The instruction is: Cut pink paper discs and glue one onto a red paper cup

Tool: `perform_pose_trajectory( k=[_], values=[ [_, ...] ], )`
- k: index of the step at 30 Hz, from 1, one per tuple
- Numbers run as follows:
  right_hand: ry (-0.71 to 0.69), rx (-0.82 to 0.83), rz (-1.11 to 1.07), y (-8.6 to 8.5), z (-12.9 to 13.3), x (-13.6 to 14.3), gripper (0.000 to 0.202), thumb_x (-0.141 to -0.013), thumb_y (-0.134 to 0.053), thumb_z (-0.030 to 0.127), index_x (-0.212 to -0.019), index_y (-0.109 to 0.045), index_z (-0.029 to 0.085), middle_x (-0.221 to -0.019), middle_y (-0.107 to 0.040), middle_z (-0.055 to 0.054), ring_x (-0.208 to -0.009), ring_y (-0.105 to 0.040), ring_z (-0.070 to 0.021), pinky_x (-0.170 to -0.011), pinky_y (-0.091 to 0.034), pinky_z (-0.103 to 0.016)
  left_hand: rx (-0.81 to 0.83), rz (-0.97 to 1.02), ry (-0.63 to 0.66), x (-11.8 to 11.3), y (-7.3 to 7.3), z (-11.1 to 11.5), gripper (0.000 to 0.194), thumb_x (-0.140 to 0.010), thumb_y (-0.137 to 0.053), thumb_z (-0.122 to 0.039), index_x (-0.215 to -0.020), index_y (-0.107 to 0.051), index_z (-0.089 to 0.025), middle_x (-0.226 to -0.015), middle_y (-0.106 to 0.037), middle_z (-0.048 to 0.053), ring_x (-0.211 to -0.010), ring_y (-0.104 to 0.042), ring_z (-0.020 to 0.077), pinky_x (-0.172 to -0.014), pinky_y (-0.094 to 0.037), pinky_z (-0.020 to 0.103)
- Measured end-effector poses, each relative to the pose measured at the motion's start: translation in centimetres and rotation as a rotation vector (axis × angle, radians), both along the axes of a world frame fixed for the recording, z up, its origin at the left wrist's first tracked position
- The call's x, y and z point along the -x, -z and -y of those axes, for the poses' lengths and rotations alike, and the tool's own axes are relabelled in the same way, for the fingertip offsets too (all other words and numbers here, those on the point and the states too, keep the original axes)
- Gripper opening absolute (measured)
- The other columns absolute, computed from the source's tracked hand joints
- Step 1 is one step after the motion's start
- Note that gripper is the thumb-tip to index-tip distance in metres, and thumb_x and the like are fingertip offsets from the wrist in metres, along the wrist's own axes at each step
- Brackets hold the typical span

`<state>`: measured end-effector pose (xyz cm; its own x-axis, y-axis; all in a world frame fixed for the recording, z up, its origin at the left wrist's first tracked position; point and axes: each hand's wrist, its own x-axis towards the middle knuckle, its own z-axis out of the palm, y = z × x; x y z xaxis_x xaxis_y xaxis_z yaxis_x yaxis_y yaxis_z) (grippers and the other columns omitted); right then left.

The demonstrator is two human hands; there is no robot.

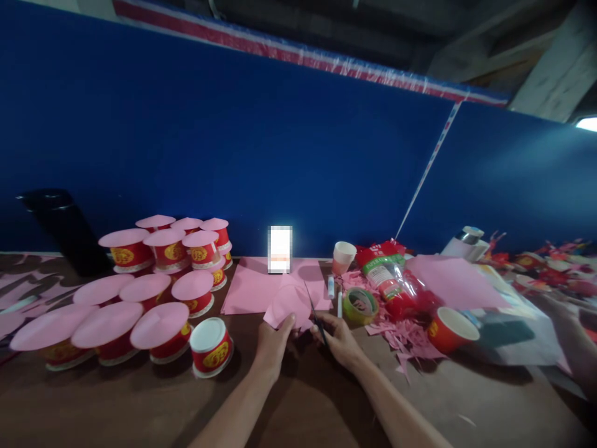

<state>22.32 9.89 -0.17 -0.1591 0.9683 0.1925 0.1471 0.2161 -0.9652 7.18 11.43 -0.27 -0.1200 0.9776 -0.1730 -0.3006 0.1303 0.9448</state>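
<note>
My left hand (274, 343) is closed on a piece of pink paper (285, 303), gripping its lower edge. My right hand (341, 341) holds dark scissors (320, 328), their blades pointing up and away at the paper's right side. Beneath and behind the held piece lies a stack of pink paper sheets (242, 289). To the left of my hands, an upturned red paper cup (211, 348) with a gold emblem stands base up. Beyond it, several similar cups are topped with pink paper cones (161, 325).
A black bottle (69, 233) stands at the far left. On the right are a tape roll (360, 305), a white cup (344, 256), a red cup bag (387, 274), pink scraps (410, 336) and a red paper cup (451, 330). Another person's hand (566, 330) shows at the right edge.
</note>
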Motion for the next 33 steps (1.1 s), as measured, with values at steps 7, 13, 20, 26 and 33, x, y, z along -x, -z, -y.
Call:
perform_pose_trajectory(
  k=[7,13,20,26,33],
  values=[
    [0.001,0.000,-0.007,0.02,0.02,0.04,0.035,-0.074,-0.060,0.036,-0.101,-0.062,0.013,-0.055,-0.049,0.002,-0.053,-0.045,-0.0106,-0.050,-0.040,-0.021,0.009,0.025,0.002,-0.06,-0.30,0.03,0.034,-0.056,-0.070,-0.031,-0.080,-0.064,-0.008,-0.060,-0.064,0.004,-0.050,-0.057,0.0137,-0.049,-0.047,0.023],
    [0.017,-0.017,0.019,-0.49,0.14,0.10,0.033,-0.073,-0.061,0.036,-0.097,-0.065,0.013,-0.058,-0.052,0.001,-0.057,-0.046,-0.0118,-0.054,-0.041,-0.022,-0.011,0.024,0.003,-0.02,-0.12,0.00,0.033,-0.056,-0.070,-0.031,-0.080,-0.064,-0.009,-0.061,-0.065,0.004,-0.051,-0.058,0.0138,-0.050,-0.047,0.024],
    [0.036,-0.016,0.051,-0.43,0.12,0.03,0.033,-0.073,-0.060,0.035,-0.096,-0.065,0.013,-0.060,-0.052,0.000,-0.057,-0.045,-0.0117,-0.051,-0.039,-0.021,-0.022,0.005,-0.001,0.09,-0.70,0.25,0.034,-0.057,-0.070,-0.031,-0.082,-0.063,-0.008,-0.060,-0.064,0.004,-0.051,-0.057,0.0135,-0.049,-0.046,0.023],
    [0.046,-0.016,0.047,-0.33,0.06,0.05,0.035,-0.074,-0.059,0.036,-0.098,-0.064,0.011,-0.060,-0.052,0.000,-0.058,-0.045,-0.0112,-0.051,-0.039,-0.021,-0.019,-0.002,0.002,0.08,-0.64,0.27,0.034,-0.059,-0.069,-0.033,-0.081,-0.063,-0.008,-0.060,-0.064,0.004,-0.052,-0.057,0.0138,-0.050,-0.046,0.023],
    [0.049,-0.011,0.060,-0.68,0.18,0.14,0.036,-0.072,-0.060,0.039,-0.096,-0.065,0.013,-0.061,-0.052,-0.001,-0.056,-0.045,-0.0112,-0.048,-0.039,-0.020,-0.017,0.016,-0.003,0.05,-0.22,0.08,0.036,-0.058,-0.070,-0.034,-0.081,-0.064,-0.007,-0.061,-0.065,0.005,-0.051,-0.057,0.0139,-0.049,-0.046,0.023]
  ],
)
